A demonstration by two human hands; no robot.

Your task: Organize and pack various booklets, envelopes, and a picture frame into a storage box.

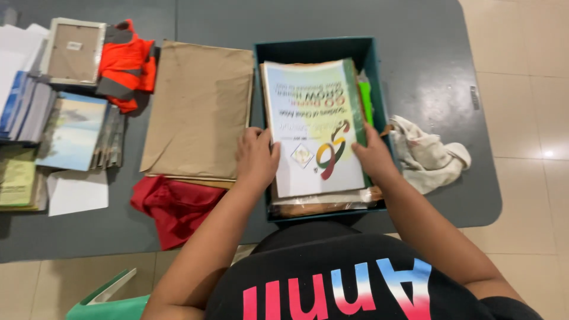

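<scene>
Near edge: left hand [256,159] and right hand [372,155] are gripping opposite sides of a white booklet [312,127], keeping it level atop the stack inside a teal box [367,50] (box packed full). Beyond: red cloth [175,207], brown envelope [198,109], white rag [427,154] lying on the grey table [415,59].

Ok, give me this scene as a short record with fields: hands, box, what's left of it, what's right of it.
left hand: on the left edge of the booklet, fingers curled over it
right hand: on the booklet's right edge
booklet: white cover, topmost of a stack inside the box
box: teal, open, on the grey table
left of box: brown envelope, red cloth, orange vest, picture frame, stacked books
right of box: crumpled white rag
</scene>
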